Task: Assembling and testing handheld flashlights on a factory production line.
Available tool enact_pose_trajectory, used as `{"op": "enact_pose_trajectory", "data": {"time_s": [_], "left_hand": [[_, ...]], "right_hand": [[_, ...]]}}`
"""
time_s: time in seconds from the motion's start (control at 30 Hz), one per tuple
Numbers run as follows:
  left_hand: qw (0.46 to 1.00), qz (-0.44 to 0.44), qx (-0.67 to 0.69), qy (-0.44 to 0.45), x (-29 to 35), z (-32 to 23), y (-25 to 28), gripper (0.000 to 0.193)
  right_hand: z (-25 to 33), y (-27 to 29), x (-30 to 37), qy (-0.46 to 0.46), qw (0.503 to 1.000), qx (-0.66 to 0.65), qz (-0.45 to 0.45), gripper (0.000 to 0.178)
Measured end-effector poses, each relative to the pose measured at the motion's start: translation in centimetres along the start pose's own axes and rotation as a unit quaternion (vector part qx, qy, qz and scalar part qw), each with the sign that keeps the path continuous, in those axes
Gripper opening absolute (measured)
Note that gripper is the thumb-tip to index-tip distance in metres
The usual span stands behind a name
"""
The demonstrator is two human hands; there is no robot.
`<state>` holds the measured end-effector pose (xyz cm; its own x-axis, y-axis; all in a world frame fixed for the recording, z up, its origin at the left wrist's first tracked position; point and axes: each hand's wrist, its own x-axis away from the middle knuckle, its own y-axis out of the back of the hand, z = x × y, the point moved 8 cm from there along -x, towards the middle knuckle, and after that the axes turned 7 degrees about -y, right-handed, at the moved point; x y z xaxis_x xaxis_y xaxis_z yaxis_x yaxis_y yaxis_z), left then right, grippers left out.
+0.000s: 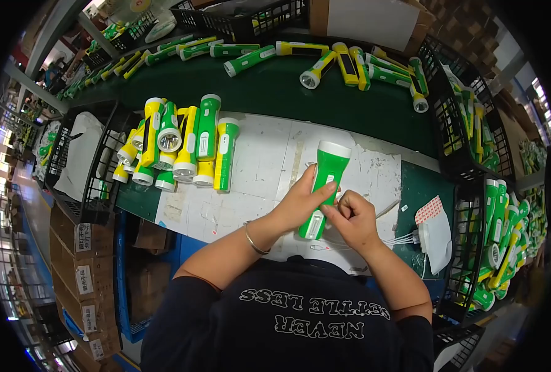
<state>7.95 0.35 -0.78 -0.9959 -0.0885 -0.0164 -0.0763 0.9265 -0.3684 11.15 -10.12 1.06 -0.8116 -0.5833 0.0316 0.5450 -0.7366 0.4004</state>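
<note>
A green flashlight [332,163] with a white head stands out over the white work board [266,149], its head pointing away from me. My left hand [301,201] is wrapped round its body, the thumb lying across the front. Against the lower part of the body, my right hand [353,218] is closed, with its thumb and curled fingers at the flashlight's edge; the fingertips are partly hidden. White cables [402,240] with small plugs lie beside my right forearm, running to a white charger block [423,238].
Left on the board sits a pile of green and yellow flashlights [190,141]. More lie along a dark green belt [257,93] at the back. Black crates [464,248] full of flashlights stand at right; another black crate [105,164] is at left, above cardboard boxes [80,279].
</note>
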Motion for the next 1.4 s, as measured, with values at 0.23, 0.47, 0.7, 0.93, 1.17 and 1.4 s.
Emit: {"op": "enact_pose_trajectory", "data": {"time_s": [0.23,0.47,0.7,0.93,1.17,1.4], "left_hand": [[0.996,0.025,-0.071,0.051,1.0,-0.4,0.1,0.035],[0.808,0.135,-0.559,-0.125,1.9,-4.9,-1.5,0.043],[0.709,0.165,-0.685,-0.017,3.0,-6.8,3.5,0.040],[0.836,0.207,-0.508,0.021,2.3,-4.2,1.4,0.052],[0.921,0.060,-0.385,-0.001,1.2,-1.0,3.6,0.056],[0.926,0.048,-0.374,-0.013,0.7,0.1,2.9,0.056]], "right_hand": [[-0.1,5.3,-1.7,-0.015,0.993,-0.116,-0.033,0.027],[2.7,4.6,-1.7,-0.059,0.984,0.074,0.152,0.061],[1.1,5.7,-0.9,-0.069,0.985,-0.032,0.155,0.063],[0.8,2.4,-1.3,-0.093,0.949,-0.253,0.162,0.069],[-3.1,-0.7,-0.7,0.007,0.960,0.280,-0.022,0.027],[-3.6,1.7,-1.3,-0.091,0.988,-0.118,0.045,0.020]]}}
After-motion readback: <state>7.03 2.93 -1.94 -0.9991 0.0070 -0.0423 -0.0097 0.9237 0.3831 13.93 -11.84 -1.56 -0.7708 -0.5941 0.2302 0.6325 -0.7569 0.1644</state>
